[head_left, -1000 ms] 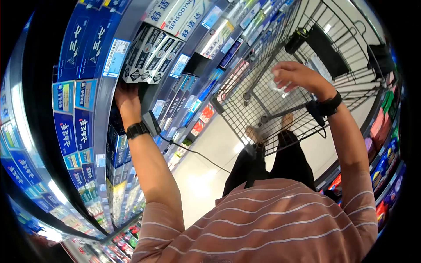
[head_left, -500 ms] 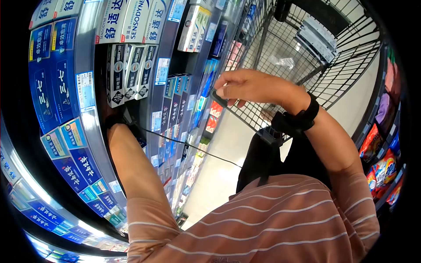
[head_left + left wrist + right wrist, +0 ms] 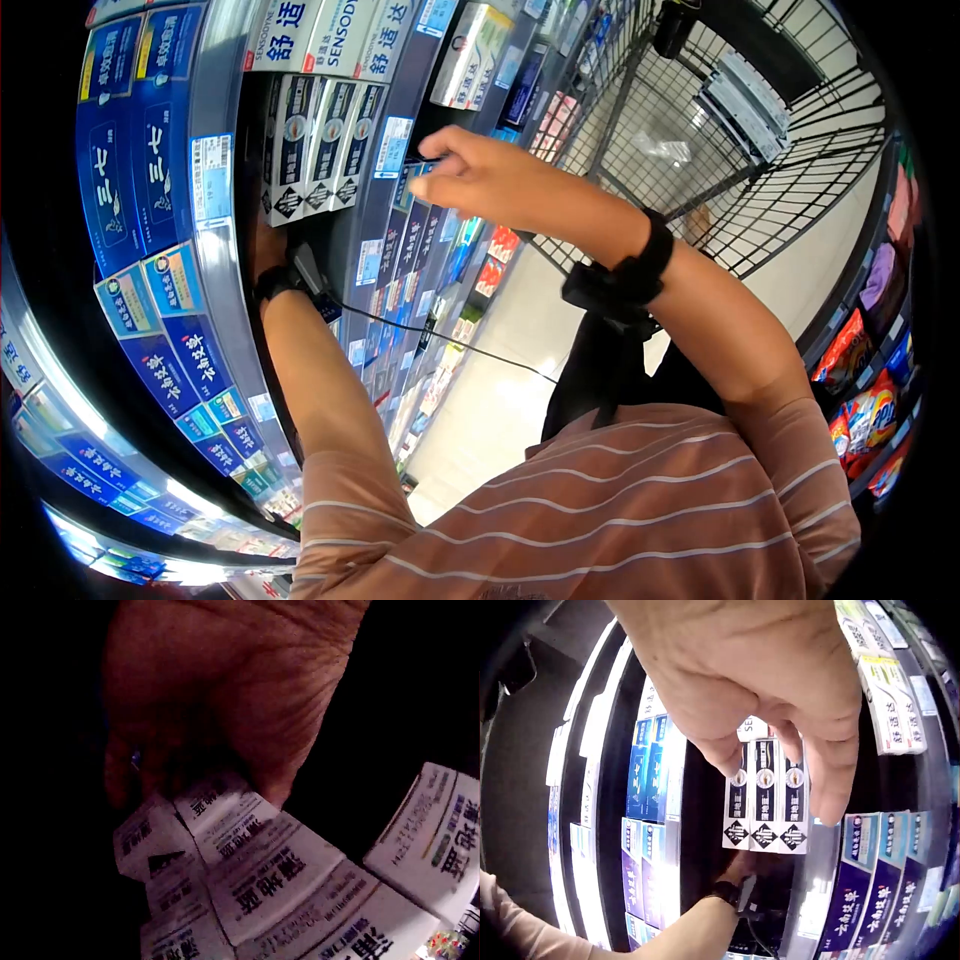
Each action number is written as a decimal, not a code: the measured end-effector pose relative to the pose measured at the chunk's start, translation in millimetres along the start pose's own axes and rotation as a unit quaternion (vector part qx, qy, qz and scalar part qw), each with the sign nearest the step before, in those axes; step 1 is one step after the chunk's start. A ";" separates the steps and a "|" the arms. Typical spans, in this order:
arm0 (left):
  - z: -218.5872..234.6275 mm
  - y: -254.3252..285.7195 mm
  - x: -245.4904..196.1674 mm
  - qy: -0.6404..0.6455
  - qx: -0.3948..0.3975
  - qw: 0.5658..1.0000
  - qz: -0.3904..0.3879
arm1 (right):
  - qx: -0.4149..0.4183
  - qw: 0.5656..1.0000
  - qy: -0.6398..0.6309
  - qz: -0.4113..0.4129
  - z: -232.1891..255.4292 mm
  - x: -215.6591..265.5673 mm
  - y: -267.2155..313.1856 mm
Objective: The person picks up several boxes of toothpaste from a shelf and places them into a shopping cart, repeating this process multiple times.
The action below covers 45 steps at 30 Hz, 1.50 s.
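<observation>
A stack of black-and-white toothpaste boxes (image 3: pixel 312 150) stands on the shelf. My left hand (image 3: pixel 268 246) reaches into the dark space just below and behind them. In the left wrist view, the left hand (image 3: pixel 232 690) has its fingers at the white ends of several toothpaste boxes (image 3: pixel 277 885); the fingertips are hidden, and I cannot tell whether they grip. My right hand (image 3: pixel 470 180) hovers in front of the shelf with nothing in it. The right wrist view has the right hand (image 3: pixel 780 712) with thumb and fingers spread over the front toothpaste boxes (image 3: pixel 765 795).
Sensodyne boxes (image 3: pixel 335 35) sit above the stack, and blue toothpaste boxes (image 3: pixel 125 180) line the shelf at left. A shopping cart (image 3: pixel 800 215) at the right holds several pale boxes (image 3: pixel 745 105). A cable (image 3: pixel 440 330) runs from the left wrist camera. Bagged goods (image 3: pixel 865 420) fill the far-right shelf.
My right hand has swung left from over the cart to the front of the toothpaste boxes. My left hand has gone deeper into the shelf. The head view has shifted.
</observation>
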<state>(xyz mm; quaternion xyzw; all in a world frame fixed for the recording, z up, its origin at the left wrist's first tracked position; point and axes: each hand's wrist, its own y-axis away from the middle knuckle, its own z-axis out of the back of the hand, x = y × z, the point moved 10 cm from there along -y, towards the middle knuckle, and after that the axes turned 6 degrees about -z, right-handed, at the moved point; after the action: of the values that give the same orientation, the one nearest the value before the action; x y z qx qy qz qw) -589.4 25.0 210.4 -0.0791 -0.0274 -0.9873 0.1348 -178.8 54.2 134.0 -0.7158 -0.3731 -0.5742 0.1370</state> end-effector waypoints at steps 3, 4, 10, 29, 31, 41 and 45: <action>-2.1 9.0 -3.4 0.048 0.006 0.999 -0.022 | -0.030 0.999 0.004 0.024 -16.3 15.0 -25.2; 2.5 13.7 -11.2 0.089 -0.005 0.996 -0.032 | -0.047 0.998 0.023 0.034 -20.6 19.1 -34.1; 14.0 32.4 -60.8 0.232 -0.030 0.971 0.047 | -0.056 0.998 -0.007 0.034 -46.2 39.1 -59.1; 21.8 47.1 -77.5 0.506 -0.109 0.855 0.021 | -0.123 0.980 0.108 0.115 -72.7 60.1 -99.2; 33.9 39.6 -86.8 0.271 -0.149 0.944 -0.112 | -0.124 0.974 0.118 0.146 -75.9 62.6 -104.9; 15.4 -5.2 -55.1 0.061 -0.078 0.991 -0.093 | -0.155 0.978 0.130 0.052 -73.7 52.0 -139.4; 20.6 -2.4 -69.7 0.049 -0.065 0.990 -0.112 | -0.108 0.989 0.084 0.059 -73.6 51.4 -148.4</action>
<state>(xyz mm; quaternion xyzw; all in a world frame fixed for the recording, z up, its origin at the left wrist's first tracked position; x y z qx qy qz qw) -520.7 47.1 219.2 -0.0356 0.0347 -0.9986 0.0187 -331.2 129.1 169.3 -0.6962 -0.2529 -0.6604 0.1236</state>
